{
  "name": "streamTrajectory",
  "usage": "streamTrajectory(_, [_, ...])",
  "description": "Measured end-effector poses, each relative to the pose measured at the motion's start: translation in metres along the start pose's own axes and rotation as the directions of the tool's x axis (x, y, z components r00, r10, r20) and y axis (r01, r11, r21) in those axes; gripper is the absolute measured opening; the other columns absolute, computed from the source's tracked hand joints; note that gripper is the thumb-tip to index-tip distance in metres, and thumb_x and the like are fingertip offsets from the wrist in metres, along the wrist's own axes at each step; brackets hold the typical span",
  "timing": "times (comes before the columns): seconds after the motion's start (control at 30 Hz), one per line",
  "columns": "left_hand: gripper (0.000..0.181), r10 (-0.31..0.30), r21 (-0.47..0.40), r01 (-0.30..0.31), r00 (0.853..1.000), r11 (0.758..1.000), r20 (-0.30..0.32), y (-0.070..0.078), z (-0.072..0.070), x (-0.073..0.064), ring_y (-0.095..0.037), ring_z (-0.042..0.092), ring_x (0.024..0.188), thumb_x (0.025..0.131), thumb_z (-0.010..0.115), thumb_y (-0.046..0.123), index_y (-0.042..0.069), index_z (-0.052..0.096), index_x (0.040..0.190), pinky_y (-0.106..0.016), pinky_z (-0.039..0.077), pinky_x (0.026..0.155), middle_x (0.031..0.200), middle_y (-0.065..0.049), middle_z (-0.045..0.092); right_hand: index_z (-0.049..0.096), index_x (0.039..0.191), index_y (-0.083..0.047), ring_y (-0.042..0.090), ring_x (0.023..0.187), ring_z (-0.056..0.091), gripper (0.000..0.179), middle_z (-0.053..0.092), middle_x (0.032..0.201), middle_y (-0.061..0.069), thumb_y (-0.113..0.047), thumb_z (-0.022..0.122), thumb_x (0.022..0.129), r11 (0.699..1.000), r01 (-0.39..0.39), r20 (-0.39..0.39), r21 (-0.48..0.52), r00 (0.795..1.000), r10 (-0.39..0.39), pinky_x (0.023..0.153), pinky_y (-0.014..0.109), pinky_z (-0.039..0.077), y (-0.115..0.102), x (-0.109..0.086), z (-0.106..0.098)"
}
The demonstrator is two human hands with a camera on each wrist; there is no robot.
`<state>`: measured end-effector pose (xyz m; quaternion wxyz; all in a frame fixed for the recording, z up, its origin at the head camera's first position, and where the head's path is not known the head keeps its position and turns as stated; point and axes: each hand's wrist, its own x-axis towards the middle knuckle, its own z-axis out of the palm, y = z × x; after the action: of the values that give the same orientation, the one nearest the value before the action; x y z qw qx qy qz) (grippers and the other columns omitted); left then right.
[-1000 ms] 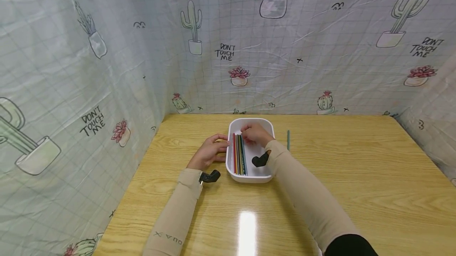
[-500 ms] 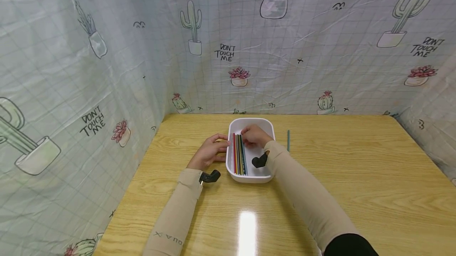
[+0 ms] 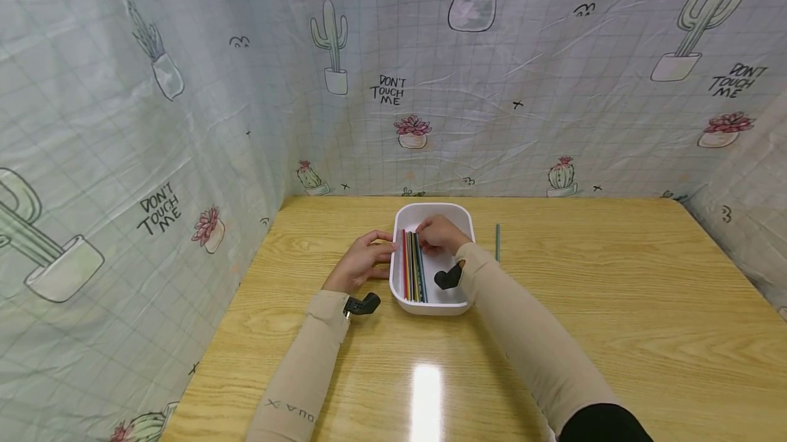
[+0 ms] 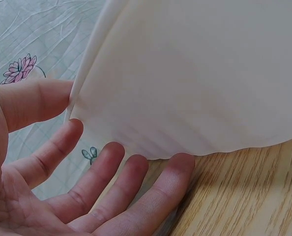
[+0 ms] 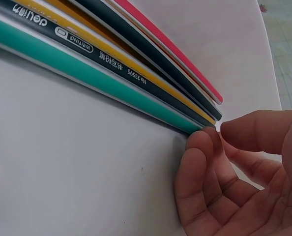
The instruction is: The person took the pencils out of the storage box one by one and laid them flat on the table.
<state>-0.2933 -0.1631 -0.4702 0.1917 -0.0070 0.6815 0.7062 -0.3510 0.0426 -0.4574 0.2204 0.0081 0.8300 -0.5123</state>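
A white plastic box (image 3: 433, 309) stands on the table with a row of colored pencils (image 3: 410, 268) lying along its left side. My left hand (image 3: 356, 263) is at the box's left wall; in the left wrist view its relaxed fingertips touch the outside and the thumb rests at the wall's edge. Inside the box is my right hand (image 3: 444, 233), its curled fingers and thumb pinching the far end of the teal pencil (image 5: 87, 78). Yellow (image 5: 77, 28), dark and red (image 5: 175, 49) pencils lie beside it, their ends close to the thumb.
Another teal pencil (image 3: 498, 242) lies on the wooden table (image 3: 584, 305), right of the box. A cactus-print cloth (image 3: 393, 52) hangs behind the table and at its sides. Light reflects off the tabletop in front of the box.
The right hand has shifted down very slightly inside the box, beside the row's far end. The left hand, the box and the pencil outside it look unchanged.
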Motion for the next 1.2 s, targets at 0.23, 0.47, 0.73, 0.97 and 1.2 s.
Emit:
streamTrajectory(0.23, [0.029, 0.004, 0.002, -0.004, 1.000, 1.000, -0.003, -0.001, 0.001, -0.002, -0.023, 0.071, 0.101, 0.103, 0.062, 0.013, 0.004, 0.056, 0.129, -0.045, 0.064, 0.078, 0.125, -0.018, 0.066, 0.062, 0.118, 0.004, 0.013, 0.064, 0.057, 0.029, 0.060, 0.081, 0.008, 0.004, 0.053, 0.090, 1.000, 0.004, -0.002, 0.013, 1.000, -0.004, 0.055, 0.022, 0.051, -0.001, -0.005, 0.001])
streamTrajectory(0.47, [0.029, 0.008, 0.004, -0.008, 1.000, 1.000, -0.013, -0.002, 0.002, -0.001, -0.022, 0.071, 0.100, 0.103, 0.062, 0.014, 0.004, 0.056, 0.129, -0.044, 0.065, 0.076, 0.124, -0.017, 0.067, 0.060, 0.119, 0.003, 0.014, 0.065, 0.055, 0.028, 0.057, 0.079, 0.007, 0.003, 0.053, 0.092, 1.000, 0.010, -0.019, 0.025, 1.000, -0.010, 0.057, 0.024, 0.051, -0.005, -0.010, 0.000])
streamTrajectory(0.73, [0.030, 0.003, 0.000, -0.003, 1.000, 1.000, -0.012, -0.002, 0.002, -0.003, -0.025, 0.071, 0.103, 0.103, 0.060, 0.013, 0.003, 0.055, 0.132, -0.043, 0.065, 0.075, 0.128, -0.020, 0.065, 0.057, 0.125, 0.002, 0.016, 0.072, 0.059, 0.030, 0.060, 0.088, 0.009, 0.002, 0.055, 0.094, 0.997, 0.006, 0.002, 0.070, 1.000, -0.007, 0.064, 0.028, 0.056, -0.007, -0.013, -0.001])
streamTrajectory(0.97, [0.031, 0.005, -0.004, -0.005, 1.000, 1.000, -0.009, -0.002, 0.004, -0.004, -0.024, 0.070, 0.103, 0.103, 0.060, 0.012, 0.002, 0.054, 0.132, -0.043, 0.064, 0.076, 0.127, -0.021, 0.065, 0.055, 0.127, 0.000, 0.018, 0.072, 0.063, 0.033, 0.063, 0.091, 0.011, 0.002, 0.059, 0.094, 0.997, 0.022, 0.006, 0.072, 1.000, -0.023, 0.064, 0.028, 0.059, -0.007, -0.015, -0.002])
streamTrajectory(1.2, [0.030, 0.006, -0.002, -0.006, 1.000, 1.000, -0.008, -0.004, 0.005, -0.004, -0.023, 0.070, 0.100, 0.103, 0.061, 0.013, 0.003, 0.054, 0.131, -0.043, 0.064, 0.076, 0.124, -0.018, 0.066, 0.053, 0.126, -0.003, 0.019, 0.072, 0.065, 0.034, 0.064, 0.093, 0.012, 0.004, 0.060, 0.093, 0.993, 0.010, 0.003, 0.119, 1.000, -0.011, 0.061, 0.028, 0.059, -0.005, -0.016, -0.001])
